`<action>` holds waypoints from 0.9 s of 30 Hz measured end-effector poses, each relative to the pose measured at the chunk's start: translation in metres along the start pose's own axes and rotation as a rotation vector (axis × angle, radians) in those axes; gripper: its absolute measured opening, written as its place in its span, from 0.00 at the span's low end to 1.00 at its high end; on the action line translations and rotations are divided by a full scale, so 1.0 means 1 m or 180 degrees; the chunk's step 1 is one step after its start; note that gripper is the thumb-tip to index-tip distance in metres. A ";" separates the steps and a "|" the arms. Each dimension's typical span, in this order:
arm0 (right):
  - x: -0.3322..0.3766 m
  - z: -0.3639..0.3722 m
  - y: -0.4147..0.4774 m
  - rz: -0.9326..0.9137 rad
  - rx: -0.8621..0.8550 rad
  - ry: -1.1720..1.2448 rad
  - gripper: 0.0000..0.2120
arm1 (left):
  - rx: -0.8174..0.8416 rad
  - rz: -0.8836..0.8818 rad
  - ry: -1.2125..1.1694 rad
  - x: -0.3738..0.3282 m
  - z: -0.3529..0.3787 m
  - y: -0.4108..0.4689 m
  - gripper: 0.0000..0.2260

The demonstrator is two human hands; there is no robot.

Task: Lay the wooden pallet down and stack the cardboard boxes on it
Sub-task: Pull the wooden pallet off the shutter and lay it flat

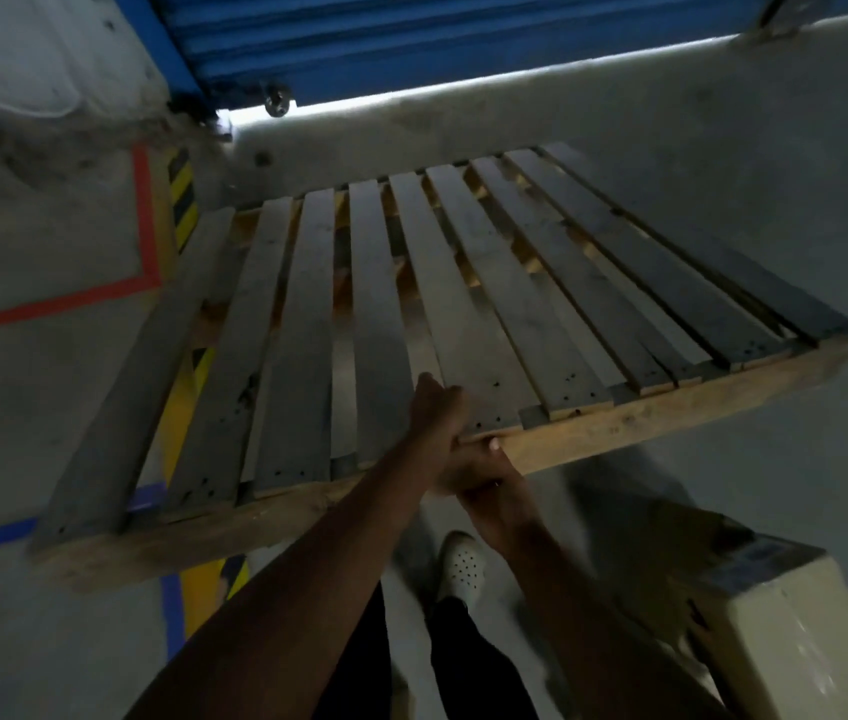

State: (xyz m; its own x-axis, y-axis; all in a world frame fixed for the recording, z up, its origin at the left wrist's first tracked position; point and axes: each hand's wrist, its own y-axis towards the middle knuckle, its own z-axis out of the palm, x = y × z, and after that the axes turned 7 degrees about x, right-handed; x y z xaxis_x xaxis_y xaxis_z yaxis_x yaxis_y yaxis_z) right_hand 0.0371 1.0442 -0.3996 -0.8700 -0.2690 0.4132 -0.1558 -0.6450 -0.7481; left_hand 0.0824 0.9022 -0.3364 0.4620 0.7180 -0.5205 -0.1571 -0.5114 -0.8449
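The pallet (411, 314) is held tilted, near edge raised, slats running away toward the shutter (411, 39). Both hands, left (437, 413) and right (484, 459), are clamped on that near edge.

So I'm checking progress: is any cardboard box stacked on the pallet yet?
No, the pallet has bare slats; the cardboard box sits on the floor beside it.
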 end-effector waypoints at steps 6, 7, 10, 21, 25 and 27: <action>-0.055 -0.074 0.019 0.0087 -0.0210 -0.0206 0.26 | 0.0388 -0.0789 -0.0789 0.085 0.028 0.062 0.16; -0.064 -0.085 0.024 0.0100 -0.0280 -0.0239 0.25 | 0.0391 -0.0880 -0.0793 0.100 0.033 0.074 0.18; -0.093 -0.123 0.041 0.0318 -0.0374 0.0096 0.17 | 0.0446 -0.1062 -0.0675 0.151 0.049 0.112 0.16; -0.180 -0.241 0.128 0.0503 -0.0846 0.0545 0.40 | 0.0794 -0.0845 -0.0580 0.307 0.090 0.207 0.08; -0.212 -0.282 0.160 0.0473 -0.0802 0.0794 0.28 | 0.0781 -0.0840 -0.0369 0.354 0.104 0.241 0.08; -0.226 -0.300 0.176 0.0449 -0.0856 0.0852 0.28 | 0.0737 -0.0878 -0.0354 0.372 0.114 0.258 0.13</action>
State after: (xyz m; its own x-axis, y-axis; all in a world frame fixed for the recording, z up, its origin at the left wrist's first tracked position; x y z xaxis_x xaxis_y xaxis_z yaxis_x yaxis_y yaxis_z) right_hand 0.0658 1.2058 -0.7806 -0.9771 -0.1230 0.1736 -0.1122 -0.3955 -0.9116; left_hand 0.1137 1.0911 -0.7622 0.4189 0.8673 -0.2689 -0.2391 -0.1804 -0.9541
